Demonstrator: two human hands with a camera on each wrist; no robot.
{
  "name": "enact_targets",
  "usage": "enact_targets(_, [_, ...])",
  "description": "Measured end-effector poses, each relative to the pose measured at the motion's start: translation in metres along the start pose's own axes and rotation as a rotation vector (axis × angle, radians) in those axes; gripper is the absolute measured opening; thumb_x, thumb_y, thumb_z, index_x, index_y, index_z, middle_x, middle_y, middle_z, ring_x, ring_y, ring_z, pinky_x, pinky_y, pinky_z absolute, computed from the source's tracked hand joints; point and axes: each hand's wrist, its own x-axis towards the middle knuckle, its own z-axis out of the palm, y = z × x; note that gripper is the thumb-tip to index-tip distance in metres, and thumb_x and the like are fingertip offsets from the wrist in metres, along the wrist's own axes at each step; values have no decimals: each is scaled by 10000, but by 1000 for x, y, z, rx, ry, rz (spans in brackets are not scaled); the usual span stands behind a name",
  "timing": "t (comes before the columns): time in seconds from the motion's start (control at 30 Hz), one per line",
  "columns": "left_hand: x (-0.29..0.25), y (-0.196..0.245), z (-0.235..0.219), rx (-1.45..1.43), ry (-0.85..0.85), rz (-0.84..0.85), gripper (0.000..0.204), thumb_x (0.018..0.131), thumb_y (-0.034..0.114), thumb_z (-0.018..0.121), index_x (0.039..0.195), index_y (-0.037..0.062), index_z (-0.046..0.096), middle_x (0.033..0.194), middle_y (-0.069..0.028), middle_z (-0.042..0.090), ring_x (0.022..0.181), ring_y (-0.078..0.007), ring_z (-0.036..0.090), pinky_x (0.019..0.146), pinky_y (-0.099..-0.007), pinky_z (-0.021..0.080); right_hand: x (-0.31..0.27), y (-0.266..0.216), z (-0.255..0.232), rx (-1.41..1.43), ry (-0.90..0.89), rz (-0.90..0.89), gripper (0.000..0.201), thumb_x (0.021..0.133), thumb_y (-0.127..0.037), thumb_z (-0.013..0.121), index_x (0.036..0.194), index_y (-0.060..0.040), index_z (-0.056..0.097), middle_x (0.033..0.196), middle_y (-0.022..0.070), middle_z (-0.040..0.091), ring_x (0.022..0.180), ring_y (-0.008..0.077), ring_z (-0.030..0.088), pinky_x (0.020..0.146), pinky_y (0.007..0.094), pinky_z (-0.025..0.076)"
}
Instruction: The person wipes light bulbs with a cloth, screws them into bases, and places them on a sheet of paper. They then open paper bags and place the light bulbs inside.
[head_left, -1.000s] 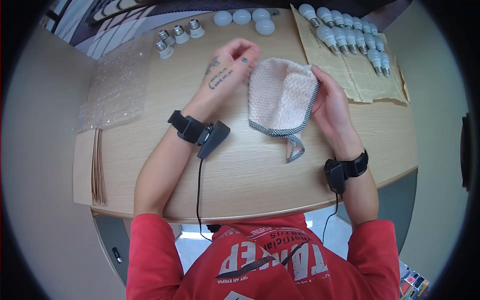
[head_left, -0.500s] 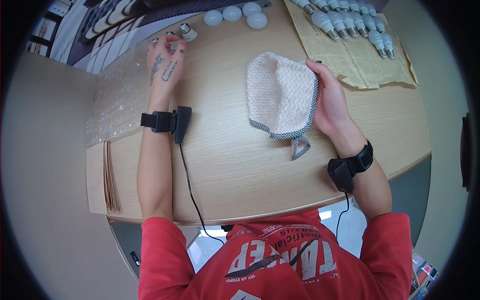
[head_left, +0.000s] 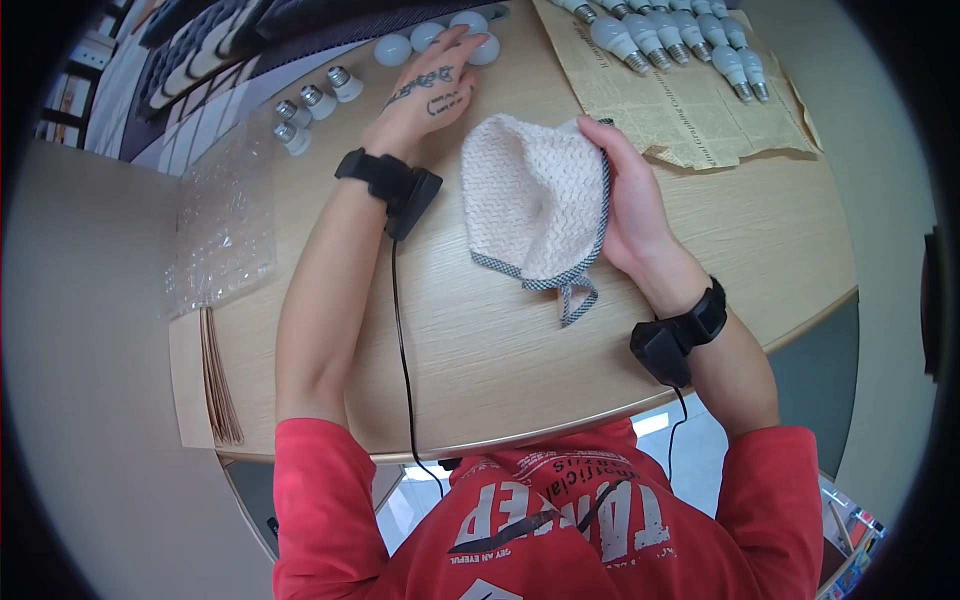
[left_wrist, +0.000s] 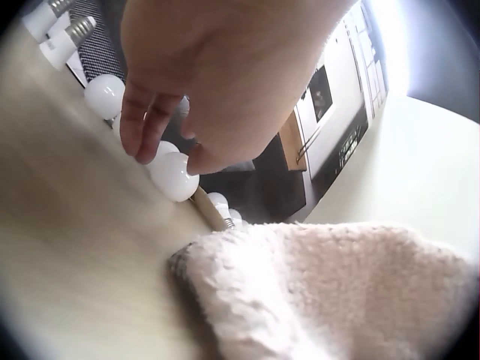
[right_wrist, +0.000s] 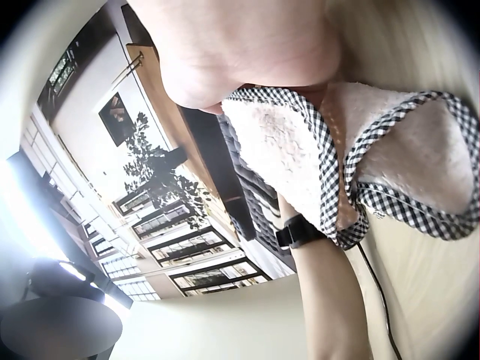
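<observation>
My left hand (head_left: pixel 428 92) reaches over the white round bulb covers at the back of the table, its fingers spread among them. In the left wrist view, the thumb lies right at the nearest white cover (left_wrist: pixel 175 177), and two fingers point down beside it. Another white cover (head_left: pixel 392 50) sits just left of the hand. My right hand (head_left: pixel 635 205) grips the edge of a pale, textured cloth (head_left: pixel 535 195) with checkered trim and a hanging loop, its thumb on top. The cloth stands partly folded, and the fingers behind it are hidden.
Several bulb bases with metal screw caps (head_left: pixel 345 85) stand at the back left. Assembled bulbs (head_left: pixel 648 45) lie on printed brown paper (head_left: pixel 690 135) at the back right. Clear bubble wrap (head_left: pixel 222 230) and folded paper bags (head_left: pixel 205 380) are at the left edge.
My left hand moved from beside the cloth out to the bulb bases at the back left, then right to the white covers. The right hand keeps holding the cloth.
</observation>
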Motion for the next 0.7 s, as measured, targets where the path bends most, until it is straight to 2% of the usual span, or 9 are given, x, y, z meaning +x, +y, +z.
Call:
enact_targets(0.2, [8, 15, -2, 82, -77, -63, 549, 907, 159, 616, 1432, 203, 459, 1425, -115, 481, 1236, -335, 538, 1026, -420, 464, -1, -2, 1, 10, 6, -3, 210, 962, -204, 584, 1031, -8, 618, 981, 79, 663, 920, 162, 646, 845, 312, 513])
enact_targets(0.5, [-15, 40, -27, 103, -116, -224, 423, 852, 200, 714, 1253, 173, 583, 1175, -140, 600, 1044, -357, 615, 911, -432, 490, -2, 0, 2, -30, 11, -14, 240, 968, -223, 575, 1045, -1, 624, 995, 87, 669, 910, 162, 647, 837, 309, 512])
enact_targets(0.6, [-28, 29, -31, 4, -115, -188, 433, 851, 241, 718, 1260, 182, 588, 1074, -135, 643, 1009, -372, 616, 892, -436, 484, -1, 0, 0, -23, 2, -10, 251, 974, -231, 568, 1052, 0, 625, 1001, 83, 669, 923, 159, 643, 847, 309, 506])
enact_targets(0.7, [-38, 34, -40, 30, -25, -161, 411, 849, 283, 714, 1241, 191, 634, 972, -109, 655, 954, -326, 621, 859, -401, 492, -1, 0, 0, -28, 1, -42, 259, 978, -237, 561, 1061, 1, 625, 1011, 81, 671, 940, 157, 641, 856, 307, 501])
